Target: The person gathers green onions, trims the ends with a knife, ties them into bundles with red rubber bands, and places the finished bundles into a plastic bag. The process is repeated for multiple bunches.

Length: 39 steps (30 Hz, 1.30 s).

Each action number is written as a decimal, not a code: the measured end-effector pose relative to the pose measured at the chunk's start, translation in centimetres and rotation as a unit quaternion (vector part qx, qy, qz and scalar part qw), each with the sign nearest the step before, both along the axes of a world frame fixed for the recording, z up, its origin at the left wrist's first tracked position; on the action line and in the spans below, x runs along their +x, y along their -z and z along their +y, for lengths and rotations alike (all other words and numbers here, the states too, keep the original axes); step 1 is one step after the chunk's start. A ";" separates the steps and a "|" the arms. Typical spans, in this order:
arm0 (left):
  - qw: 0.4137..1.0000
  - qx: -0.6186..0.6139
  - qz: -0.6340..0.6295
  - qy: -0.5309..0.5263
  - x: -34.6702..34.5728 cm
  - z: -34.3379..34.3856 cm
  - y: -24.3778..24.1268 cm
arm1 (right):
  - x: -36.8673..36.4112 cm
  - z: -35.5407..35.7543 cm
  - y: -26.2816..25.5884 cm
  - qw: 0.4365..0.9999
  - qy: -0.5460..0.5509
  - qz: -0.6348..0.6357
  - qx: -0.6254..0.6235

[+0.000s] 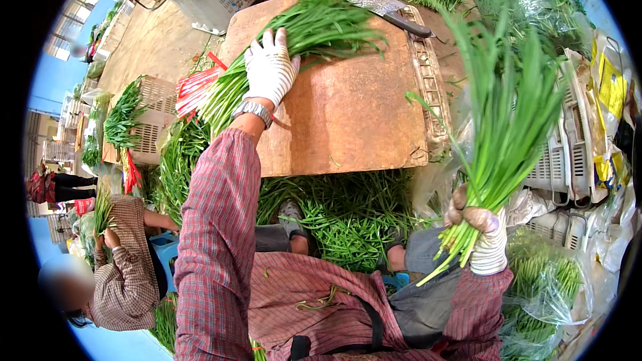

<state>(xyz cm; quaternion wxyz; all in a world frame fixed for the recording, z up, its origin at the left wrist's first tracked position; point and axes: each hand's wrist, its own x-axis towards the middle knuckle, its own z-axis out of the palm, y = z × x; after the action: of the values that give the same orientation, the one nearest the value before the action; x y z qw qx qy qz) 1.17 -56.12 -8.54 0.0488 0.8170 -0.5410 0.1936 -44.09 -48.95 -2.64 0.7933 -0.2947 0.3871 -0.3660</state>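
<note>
My left hand [271, 69], in a striped white glove with a metal watch at the wrist, lies palm down on a pile of green chives [321, 25]. Its fingers are spread over the stalks and do not close around them. The pile lies across the far left of a wooden board [351, 110]. At the right, clear of the board, my gloved right hand [479, 233] grips a bunch of chives [506, 125] near its pale stem ends. The long leaves of this bunch point up and away. Red and white strips [198, 91] lie beside the pile's stem ends.
A cleaver [376, 5] lies at the board's far right corner. Loose chives [346, 230] cover the floor between my feet. Plastic-bagged greens [546, 271] and white crates [567, 145] stand to the right. Another person [125, 265] sits at the left, holding greens.
</note>
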 end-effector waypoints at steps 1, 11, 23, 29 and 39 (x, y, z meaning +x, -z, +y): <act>1.000 -0.002 0.007 -0.026 0.5 -0.5 0.1 | 0.6 0.1 0.0 1.000 -0.004 0.013 -0.009; 0.993 -0.084 0.012 0.088 -3.8 3.0 -2.8 | 3.2 -0.3 -2.9 0.931 0.008 0.248 -0.267; 0.196 -0.165 0.966 0.021 -23.8 20.2 5.8 | 9.7 3.0 7.2 0.960 -0.186 0.157 -0.135; 0.124 -0.199 0.972 0.033 -25.2 20.3 1.5 | 9.6 6.0 1.8 0.535 -0.306 0.626 -0.478; -0.243 -0.230 0.932 0.135 -26.8 18.7 1.5 | 1.6 13.0 2.8 0.751 0.248 0.230 -0.567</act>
<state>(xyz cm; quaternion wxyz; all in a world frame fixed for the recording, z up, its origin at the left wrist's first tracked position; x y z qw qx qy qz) -25.66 -37.43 -10.04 -0.7071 0.1025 -0.1110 0.6908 -42.51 -35.94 -5.47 0.2493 -0.6592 0.3390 -0.6232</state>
